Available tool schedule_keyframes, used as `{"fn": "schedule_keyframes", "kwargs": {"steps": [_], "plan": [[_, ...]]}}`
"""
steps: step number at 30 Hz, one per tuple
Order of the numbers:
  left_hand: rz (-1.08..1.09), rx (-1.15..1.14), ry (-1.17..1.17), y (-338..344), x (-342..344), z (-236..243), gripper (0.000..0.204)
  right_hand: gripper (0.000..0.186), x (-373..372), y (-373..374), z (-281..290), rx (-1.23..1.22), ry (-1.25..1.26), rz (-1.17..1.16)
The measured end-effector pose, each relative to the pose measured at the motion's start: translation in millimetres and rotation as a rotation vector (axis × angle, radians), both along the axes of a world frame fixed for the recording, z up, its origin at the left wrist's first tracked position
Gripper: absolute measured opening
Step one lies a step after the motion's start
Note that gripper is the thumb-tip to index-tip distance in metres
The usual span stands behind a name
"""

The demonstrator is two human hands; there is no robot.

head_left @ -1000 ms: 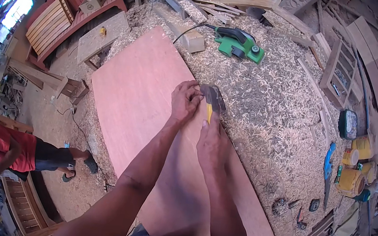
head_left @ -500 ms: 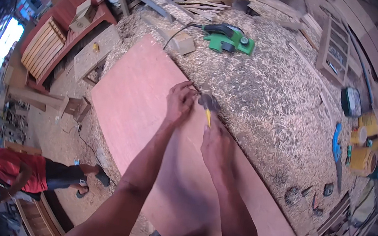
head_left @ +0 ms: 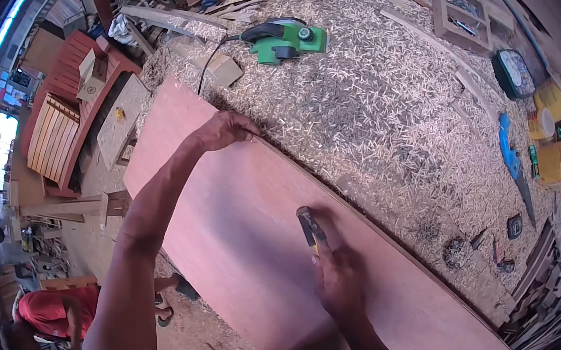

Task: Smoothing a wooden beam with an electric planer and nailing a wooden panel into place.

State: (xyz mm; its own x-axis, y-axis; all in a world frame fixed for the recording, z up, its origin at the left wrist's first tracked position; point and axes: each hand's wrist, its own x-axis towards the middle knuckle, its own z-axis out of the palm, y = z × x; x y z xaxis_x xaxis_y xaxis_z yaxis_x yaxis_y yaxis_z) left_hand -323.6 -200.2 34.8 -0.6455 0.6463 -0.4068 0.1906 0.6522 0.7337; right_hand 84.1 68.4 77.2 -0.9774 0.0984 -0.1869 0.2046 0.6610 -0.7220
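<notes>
A large pinkish plywood board (head_left: 229,239) lies slanting in front of me, over a surface strewn with shavings. My left hand (head_left: 224,131) rests at its far edge, thumb and fingers drawn together. Anything pinched there is too small to make out. Around the handle of a hammer (head_left: 310,227) my right hand (head_left: 339,280) is closed. The hammer's dark end points away from me, with a little yellow showing by my fingers. It is held over the middle of the board, apart from my left hand.
Beyond the board sits a green electric planer (head_left: 287,41) with a dark cord, beside a wood block (head_left: 225,70). A blue-handled saw (head_left: 510,150) and yellow containers (head_left: 557,160) stand at right. A person in red (head_left: 57,312) is at lower left, near a reddish bench (head_left: 67,76).
My right hand has drawn the hammer back toward me, away from the board's far edge and my left hand. My left hand remains at that edge. The whole view has shifted.
</notes>
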Motion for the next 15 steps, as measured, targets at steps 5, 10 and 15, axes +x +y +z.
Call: {"fn": "schedule_keyframes", "kwargs": {"steps": [5, 10, 15], "plan": [[0.025, 0.042, 0.011, 0, -2, -1, 0.021, 0.055, -1, 6, -6, -0.033, 0.005, 0.003], [0.051, -0.061, -0.017, 3, -2, 7, 0.022, 0.051, -2, 7, -6, -0.013, -0.091, 0.01], [0.106, 0.025, -0.009, 4, -3, 5, 0.022, 0.055, -5, 9, 5, -0.043, -0.131, 0.043]]}}
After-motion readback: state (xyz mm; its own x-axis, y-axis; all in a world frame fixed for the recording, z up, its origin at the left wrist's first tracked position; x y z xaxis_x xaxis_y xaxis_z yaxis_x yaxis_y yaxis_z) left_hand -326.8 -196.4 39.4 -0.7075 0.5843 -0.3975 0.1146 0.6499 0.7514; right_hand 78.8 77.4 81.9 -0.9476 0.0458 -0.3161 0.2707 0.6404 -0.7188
